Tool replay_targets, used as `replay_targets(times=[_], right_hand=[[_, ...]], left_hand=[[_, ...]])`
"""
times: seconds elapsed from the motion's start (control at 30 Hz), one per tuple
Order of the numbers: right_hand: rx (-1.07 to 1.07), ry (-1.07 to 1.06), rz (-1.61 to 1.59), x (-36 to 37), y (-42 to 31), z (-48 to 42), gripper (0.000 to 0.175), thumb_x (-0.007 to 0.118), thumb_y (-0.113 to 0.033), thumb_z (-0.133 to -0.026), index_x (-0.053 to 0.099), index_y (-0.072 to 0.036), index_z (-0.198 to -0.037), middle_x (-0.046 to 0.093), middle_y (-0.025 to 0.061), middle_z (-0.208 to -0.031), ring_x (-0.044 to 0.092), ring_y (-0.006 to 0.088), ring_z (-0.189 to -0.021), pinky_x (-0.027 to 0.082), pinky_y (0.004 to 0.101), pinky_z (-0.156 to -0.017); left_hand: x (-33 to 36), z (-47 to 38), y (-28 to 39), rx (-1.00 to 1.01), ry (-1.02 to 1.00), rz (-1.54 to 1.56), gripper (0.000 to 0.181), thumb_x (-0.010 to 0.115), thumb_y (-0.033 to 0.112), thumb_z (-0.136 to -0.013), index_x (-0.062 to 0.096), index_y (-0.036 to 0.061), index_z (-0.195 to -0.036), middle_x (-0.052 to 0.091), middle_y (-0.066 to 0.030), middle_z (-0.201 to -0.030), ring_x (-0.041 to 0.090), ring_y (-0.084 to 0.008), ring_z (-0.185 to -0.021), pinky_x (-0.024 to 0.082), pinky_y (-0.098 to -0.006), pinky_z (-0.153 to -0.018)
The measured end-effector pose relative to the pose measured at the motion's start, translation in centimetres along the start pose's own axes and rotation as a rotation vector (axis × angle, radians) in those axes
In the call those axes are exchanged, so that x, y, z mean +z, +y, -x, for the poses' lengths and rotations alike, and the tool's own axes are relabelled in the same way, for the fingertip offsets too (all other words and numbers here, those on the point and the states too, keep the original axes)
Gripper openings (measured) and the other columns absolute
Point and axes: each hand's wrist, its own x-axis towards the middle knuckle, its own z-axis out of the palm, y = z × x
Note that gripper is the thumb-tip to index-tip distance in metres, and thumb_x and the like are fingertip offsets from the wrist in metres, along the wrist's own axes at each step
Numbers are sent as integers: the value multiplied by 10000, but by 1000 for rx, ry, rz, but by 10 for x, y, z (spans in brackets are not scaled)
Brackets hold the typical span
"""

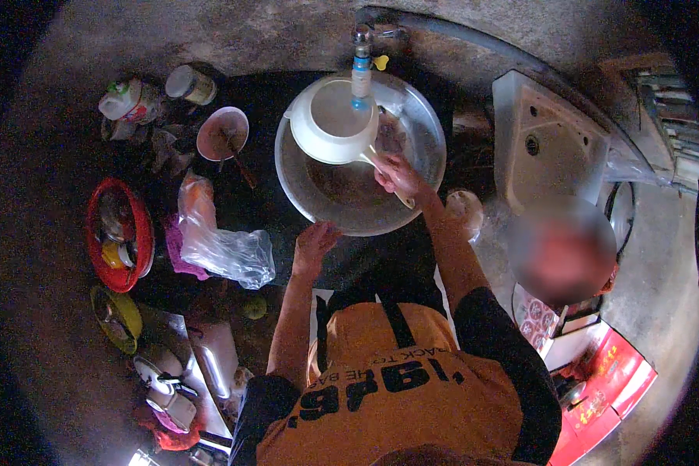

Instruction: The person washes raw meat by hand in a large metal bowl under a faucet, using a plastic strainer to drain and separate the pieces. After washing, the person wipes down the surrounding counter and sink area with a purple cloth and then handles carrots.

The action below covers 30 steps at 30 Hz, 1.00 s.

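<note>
My right hand (397, 176) is closed around the handle of a white plastic water ladle (333, 148). The ladle's bowl is beneath the blue-ended spout of a tap (362, 76), over the upper left of a large round metal basin (291, 195). Something dark lies in the basin, but I cannot tell what. My left hand (317, 237) is at the basin's near rim with its fingers bent; whether it grips the rim is unclear.
To the left are a pink bowl (223, 133), a clear plastic bag (227, 250), a red basket (93, 233), a jar (191, 85) and a white jug (129, 102). A ceramic sink (550, 145) and a red box (609, 378) are on the right.
</note>
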Motion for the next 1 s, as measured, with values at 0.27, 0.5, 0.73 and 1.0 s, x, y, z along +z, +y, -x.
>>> replay_targets(times=[0.27,0.5,0.73,1.0], right_hand=[[24,-152,250,-10,-13,30,268,447,-292,-906,506,-45,-994,430,-7,-581,368,66,-453,291,202,-401],[-265,-78,775,-27,-16,58,270,442,-222,-894,548,-51,-1075,479,0,-698,420,74,-540,354,230,-484],[161,9,479,-23,-41,32,359,438,-389,-892,523,-62,-1015,516,-14,-679,468,85,-587,383,246,-499],[-212,13,901,-76,-1,56,355,561,-255,-831,512,-70,-1130,549,47,-809,521,139,-648,446,236,-559]], left_hand=[[14,7,24,-70,-48,-74,288,488,251,-860,552,8,-1001,613,-94,-882,596,-191,-768,499,-308,-704],[32,-13,44,40,-34,53,299,516,229,-854,526,3,-1051,621,-118,-893,609,-189,-770,497,-297,-716],[46,-22,47,60,-29,11,270,527,206,-849,532,26,-1050,617,-105,-909,598,-186,-805,487,-299,-714],[51,-19,43,69,-16,21,259,518,197,-847,534,25,-1040,613,-114,-903,597,-202,-825,489,-314,-733]])
